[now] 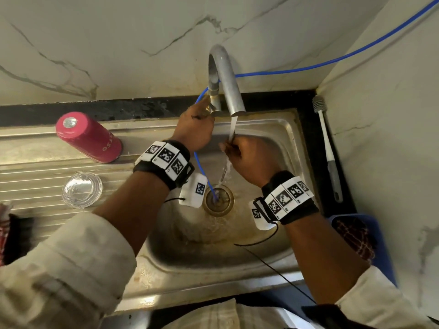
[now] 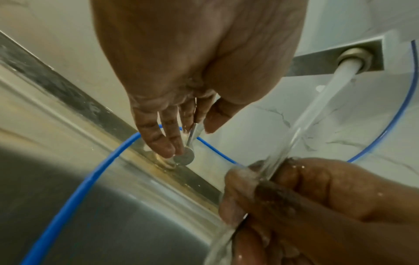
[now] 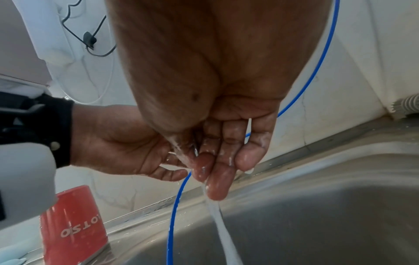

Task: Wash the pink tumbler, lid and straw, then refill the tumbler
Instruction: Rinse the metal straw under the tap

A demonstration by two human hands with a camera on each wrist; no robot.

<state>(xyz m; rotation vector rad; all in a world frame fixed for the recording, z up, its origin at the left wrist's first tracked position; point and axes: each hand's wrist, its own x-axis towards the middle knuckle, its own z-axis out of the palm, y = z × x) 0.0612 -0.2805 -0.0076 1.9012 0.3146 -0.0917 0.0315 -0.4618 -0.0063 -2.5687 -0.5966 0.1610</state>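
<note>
The pink tumbler (image 1: 88, 137) (image 3: 72, 226) stands upside down on the drainboard, left of the basin. Nearer me on the drainboard lies the clear lid (image 1: 82, 189). My right hand (image 1: 231, 147) (image 2: 249, 179) (image 3: 204, 161) pinches the clear straw (image 1: 231, 137) (image 2: 288, 148) and holds it in the running water under the spout. My left hand (image 1: 204, 110) (image 2: 181, 143) reaches behind the spout. Its straight fingers touch the metal tap lever (image 2: 191, 136), and the thumb stays apart from it.
The curved tap (image 1: 228, 77) pours into the steel sink (image 1: 273, 245). A blue hose (image 1: 202, 169) runs from the wall down into the drain (image 1: 218, 198). A long bottle brush (image 1: 329, 153) lies on the right counter. A blue basket (image 1: 380, 236) holding cloth stands nearer me.
</note>
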